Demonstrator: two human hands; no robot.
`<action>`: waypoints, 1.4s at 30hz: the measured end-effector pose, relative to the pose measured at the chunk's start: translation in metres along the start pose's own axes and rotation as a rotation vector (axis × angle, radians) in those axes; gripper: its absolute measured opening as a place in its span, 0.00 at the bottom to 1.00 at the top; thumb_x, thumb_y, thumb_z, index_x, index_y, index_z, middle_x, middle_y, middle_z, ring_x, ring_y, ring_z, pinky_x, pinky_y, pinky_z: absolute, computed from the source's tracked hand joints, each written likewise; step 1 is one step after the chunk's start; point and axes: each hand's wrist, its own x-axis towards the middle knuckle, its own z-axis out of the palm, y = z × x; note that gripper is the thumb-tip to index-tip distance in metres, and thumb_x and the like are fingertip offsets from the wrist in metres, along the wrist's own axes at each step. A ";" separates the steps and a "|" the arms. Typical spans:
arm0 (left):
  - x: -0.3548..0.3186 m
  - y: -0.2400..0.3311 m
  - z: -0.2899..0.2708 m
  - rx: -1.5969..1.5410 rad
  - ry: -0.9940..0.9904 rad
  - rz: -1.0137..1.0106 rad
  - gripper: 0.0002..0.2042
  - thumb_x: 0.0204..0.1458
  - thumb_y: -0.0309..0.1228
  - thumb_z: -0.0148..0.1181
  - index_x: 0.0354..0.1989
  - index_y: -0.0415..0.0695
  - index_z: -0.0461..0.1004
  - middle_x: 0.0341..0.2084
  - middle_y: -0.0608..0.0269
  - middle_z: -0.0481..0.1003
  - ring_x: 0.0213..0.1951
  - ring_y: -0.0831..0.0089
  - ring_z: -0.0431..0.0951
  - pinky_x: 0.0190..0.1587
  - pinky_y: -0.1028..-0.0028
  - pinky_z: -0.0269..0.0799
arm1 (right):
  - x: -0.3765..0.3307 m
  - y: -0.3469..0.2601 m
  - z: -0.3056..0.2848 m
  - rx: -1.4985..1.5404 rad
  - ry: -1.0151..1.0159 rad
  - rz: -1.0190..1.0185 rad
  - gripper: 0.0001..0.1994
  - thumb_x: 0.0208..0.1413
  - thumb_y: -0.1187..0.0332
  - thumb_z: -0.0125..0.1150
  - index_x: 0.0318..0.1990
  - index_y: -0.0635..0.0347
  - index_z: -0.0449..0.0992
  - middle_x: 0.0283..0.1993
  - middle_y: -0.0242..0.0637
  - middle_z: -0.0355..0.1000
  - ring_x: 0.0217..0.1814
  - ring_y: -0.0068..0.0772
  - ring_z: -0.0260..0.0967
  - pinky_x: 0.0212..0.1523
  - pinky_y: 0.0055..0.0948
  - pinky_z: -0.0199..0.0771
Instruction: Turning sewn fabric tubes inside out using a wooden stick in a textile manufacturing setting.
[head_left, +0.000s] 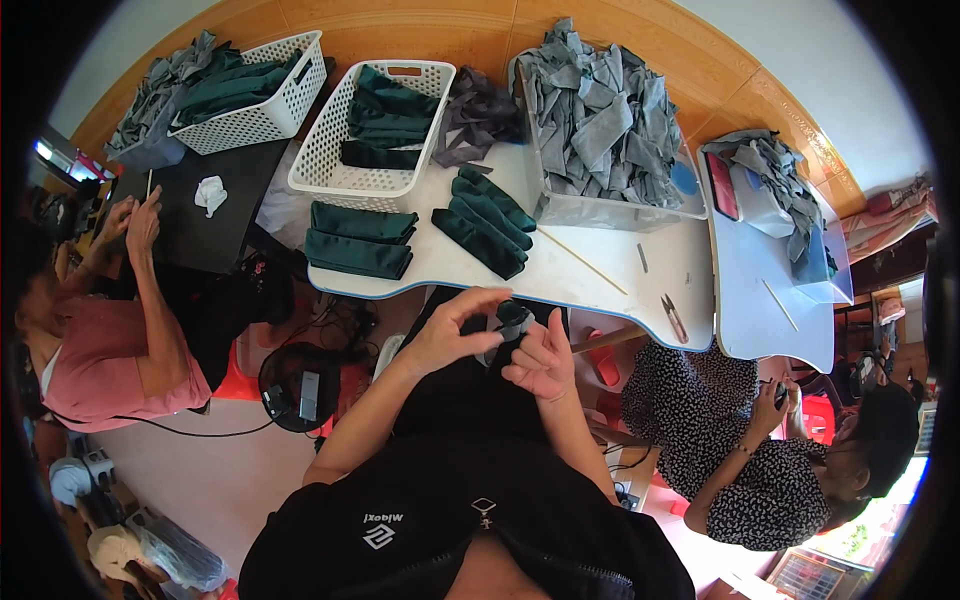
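Note:
Just off the table's front edge, in front of my body, my left hand (450,330) and my right hand (543,362) are close together around a small dark green and grey fabric piece (513,318). The fingers of the left hand curve around its left side, with index finger and thumb at the cloth. On the right, my fingers are curled in and closed on the other side of it. Part of the cloth is hidden behind the fingers. Nearest on the table lie folded dark green velvet strips (485,222), with another pile of green strips (358,240) to their left.
A white basket (300,178) of green strips and a clear bin (600,212) heaped with grey strips stand behind. A thin stick (582,261) and thread snips (674,318) lie on the white table (500,275). Co-workers sit left (120,370) and right (760,450).

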 end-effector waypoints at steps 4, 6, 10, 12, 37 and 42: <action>-0.013 -0.027 -0.032 0.161 0.059 -0.014 0.21 0.73 0.20 0.85 0.73 0.38 0.95 0.57 0.60 0.93 0.49 0.70 0.97 0.57 0.71 0.94 | 0.008 0.002 0.027 -0.080 0.073 0.071 0.47 0.95 0.25 0.47 0.93 0.61 0.67 0.32 0.25 0.72 0.37 0.22 0.64 0.47 0.35 0.70; -0.016 -0.038 -0.029 -0.004 0.177 -0.072 0.15 0.76 0.19 0.83 0.68 0.33 0.95 0.47 0.55 0.96 0.42 0.68 1.00 0.48 0.71 0.98 | -0.006 -0.010 0.029 -0.318 -0.005 0.108 0.52 0.93 0.29 0.59 1.04 0.57 0.54 0.46 0.35 0.82 0.43 0.27 0.73 0.45 0.35 0.76; -0.006 -0.038 -0.054 -0.296 0.418 -0.144 0.09 0.76 0.17 0.80 0.61 0.32 0.95 0.46 0.51 0.96 0.40 0.66 0.99 0.47 0.65 1.00 | -0.032 -0.023 0.022 -0.722 0.640 -0.275 0.50 0.90 0.43 0.72 1.05 0.55 0.55 0.74 0.39 0.86 0.70 0.32 0.82 0.71 0.43 0.85; 0.002 -0.038 -0.033 -0.352 0.384 -0.153 0.10 0.76 0.17 0.81 0.61 0.32 0.95 0.46 0.51 0.96 0.40 0.66 0.99 0.47 0.65 1.01 | -0.017 -0.010 -0.016 -0.762 0.565 -0.276 0.49 0.90 0.47 0.74 1.05 0.55 0.56 0.80 0.40 0.84 0.75 0.32 0.80 0.76 0.44 0.83; -0.001 -0.053 0.010 -0.133 0.304 -0.257 0.07 0.78 0.22 0.83 0.59 0.35 0.97 0.49 0.65 0.96 0.51 0.82 0.92 0.56 0.76 0.88 | 0.028 0.023 0.026 -1.483 0.825 -0.515 0.18 0.87 0.63 0.80 0.73 0.57 0.82 0.53 0.24 0.76 0.53 0.14 0.73 0.52 0.23 0.76; -0.001 -0.064 0.008 -0.118 0.272 -0.228 0.06 0.80 0.22 0.79 0.58 0.35 0.95 0.47 0.67 0.94 0.46 0.81 0.91 0.53 0.75 0.87 | 0.026 0.015 0.002 -1.387 0.877 -0.502 0.15 0.77 0.64 0.91 0.56 0.64 0.90 0.44 0.25 0.85 0.47 0.15 0.79 0.48 0.27 0.83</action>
